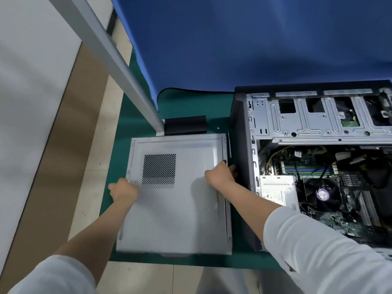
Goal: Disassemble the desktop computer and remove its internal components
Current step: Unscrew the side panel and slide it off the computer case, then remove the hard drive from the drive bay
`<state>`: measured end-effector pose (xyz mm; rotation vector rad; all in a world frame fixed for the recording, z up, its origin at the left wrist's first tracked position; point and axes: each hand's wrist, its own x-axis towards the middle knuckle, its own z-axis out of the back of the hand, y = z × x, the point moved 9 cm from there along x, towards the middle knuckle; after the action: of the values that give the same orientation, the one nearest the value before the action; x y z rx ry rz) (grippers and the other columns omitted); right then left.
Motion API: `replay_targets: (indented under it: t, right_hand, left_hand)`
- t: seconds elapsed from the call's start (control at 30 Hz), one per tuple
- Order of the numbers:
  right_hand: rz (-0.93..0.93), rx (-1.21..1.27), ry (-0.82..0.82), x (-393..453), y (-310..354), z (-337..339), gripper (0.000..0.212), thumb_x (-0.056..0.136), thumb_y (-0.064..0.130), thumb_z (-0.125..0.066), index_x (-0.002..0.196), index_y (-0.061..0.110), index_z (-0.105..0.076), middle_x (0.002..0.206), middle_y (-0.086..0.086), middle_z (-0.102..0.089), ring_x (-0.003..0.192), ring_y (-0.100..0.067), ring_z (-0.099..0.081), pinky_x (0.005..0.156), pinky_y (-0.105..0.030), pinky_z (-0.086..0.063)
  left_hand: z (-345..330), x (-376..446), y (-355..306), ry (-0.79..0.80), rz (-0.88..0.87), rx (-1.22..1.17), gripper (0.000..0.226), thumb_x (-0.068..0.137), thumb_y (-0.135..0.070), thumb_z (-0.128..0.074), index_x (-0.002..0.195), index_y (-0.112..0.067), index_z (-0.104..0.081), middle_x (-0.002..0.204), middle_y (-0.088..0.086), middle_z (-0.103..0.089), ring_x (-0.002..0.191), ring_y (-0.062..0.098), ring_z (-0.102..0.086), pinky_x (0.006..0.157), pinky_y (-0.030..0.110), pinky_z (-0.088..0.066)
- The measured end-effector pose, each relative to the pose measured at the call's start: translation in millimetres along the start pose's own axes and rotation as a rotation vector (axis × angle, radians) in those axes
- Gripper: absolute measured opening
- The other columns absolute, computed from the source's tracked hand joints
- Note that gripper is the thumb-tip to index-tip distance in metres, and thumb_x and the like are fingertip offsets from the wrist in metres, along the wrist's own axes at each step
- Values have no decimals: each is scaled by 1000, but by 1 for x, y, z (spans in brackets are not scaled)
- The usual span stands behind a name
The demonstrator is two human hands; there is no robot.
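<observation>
A grey side panel (186,200) lies flat in the lower middle of the frame on a green surface (212,107), its inner face up, with a square patch of vent holes (159,171) toward its upper left. The left hand (124,190) grips the panel's left edge, fingers curled over the rim and mostly hidden beneath it. The right hand (220,174) grips the panel's right edge near its upper corner, fingers wrapped round the rim and dipping into the narrow gap between panel and case. Both arms reach in from the bottom of the frame in white sleeves (318,251). Just beside the panel, at the right of the frame, the open case (244,166) lies on the same surface, its inside exposed: a metal drive cage (307,119) across the upper part, a power supply (277,192) lower left inside, a fan (322,194) just right of it, and a motherboard (339,221) with cables around them. A small black object (185,125) sits above the panel, at the foot of a grey post (118,66) slanting up to the upper left. A blue backdrop (254,39) fills the upper frame.
</observation>
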<state>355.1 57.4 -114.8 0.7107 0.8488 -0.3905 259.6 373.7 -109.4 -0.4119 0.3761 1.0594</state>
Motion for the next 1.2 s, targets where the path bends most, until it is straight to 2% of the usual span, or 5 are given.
replay_targets:
  t: [0.17, 0.37, 0.63, 0.83, 1.2]
  right_hand:
    - [58, -173, 16, -3, 0, -5, 69, 90, 22, -49, 147, 7, -15, 150, -14, -10, 135, -34, -15, 97, -36, -35]
    - [98, -422, 168, -11, -9, -29, 71, 93, 24, -43, 150, 4, -7, 154, -17, 24, 143, -36, 5, 113, -41, -22]
    - [169, -393, 203, -32, 6, -20, 69, 96, 23, -41, 150, 3, -2, 157, -18, 9, 143, -36, -1, 115, -42, -20]
    - [903, -479, -267, -95, 80, 81, 52, 93, 16, -42, 144, 9, -34, 147, -8, -39, 140, -24, -23, 115, -32, -15]
    - [744, -748, -502, -36, 3, 193, 53, 101, 37, -16, 150, 17, -20, 158, 2, -16, 146, -15, -4, 119, -35, -1]
  left_hand:
    - [0, 4, 1, 6, 18, -7, 39, 92, -24, -57, 116, 7, -55, 124, 31, -47, 113, 44, -48, 96, 44, -43]
    - [0, 4, 2, -14, 46, -19, 35, 91, -16, -56, 115, 10, -54, 123, 31, -48, 111, 45, -48, 96, 45, -42]
    - [3, -8, -14, -21, -56, 61, 42, 93, -18, -52, 124, 10, -46, 129, 31, -42, 118, 44, -40, 98, 47, -37]
    - [-12, -59, -124, -42, -493, -36, 49, 87, -4, -51, 135, -4, -44, 134, 21, -42, 125, 35, -36, 105, 37, -30]
    - [-104, -150, -264, 263, -601, -27, 29, 90, 2, -39, 113, 1, -56, 118, 20, -58, 106, 32, -57, 93, 36, -46]
